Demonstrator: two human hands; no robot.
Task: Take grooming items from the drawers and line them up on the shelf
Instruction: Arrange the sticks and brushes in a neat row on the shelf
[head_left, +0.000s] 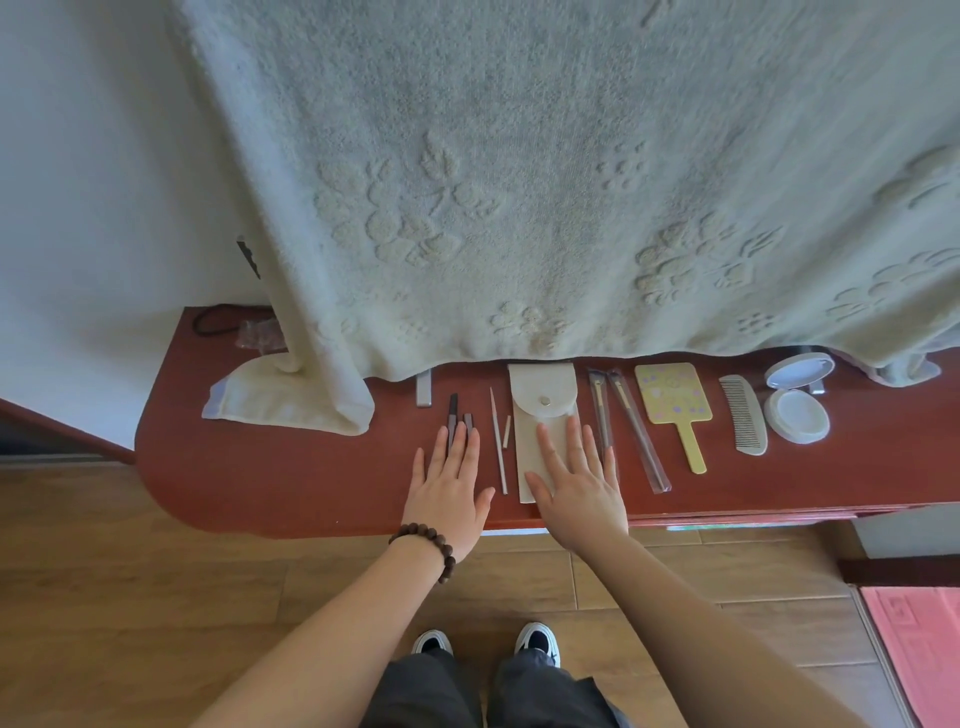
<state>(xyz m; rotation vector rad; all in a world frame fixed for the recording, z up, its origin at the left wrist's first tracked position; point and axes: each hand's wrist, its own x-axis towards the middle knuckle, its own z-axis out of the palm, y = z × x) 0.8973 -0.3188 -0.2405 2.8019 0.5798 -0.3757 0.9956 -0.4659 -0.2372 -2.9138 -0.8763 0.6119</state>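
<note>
On red shelf (311, 467): snap pouch (540, 410), lengthwise under flat, spread right hand (576, 483); left hand (447, 483) flat beside.

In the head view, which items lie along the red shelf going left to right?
Folded cloth → grey bar → dark sticks under the left hand → thin white sticks → beige pouch under the right hand → two wrapped brushes → yellow hand mirror → comb → open compact.

Along the red shelf (311, 467) we see a row: dark sticks (453, 410), thin sticks (497, 436), beige pouch (540, 395), bagged brushes (631, 431), yellow mirror (672, 397), comb (745, 415), open white compact (797, 397).
</note>
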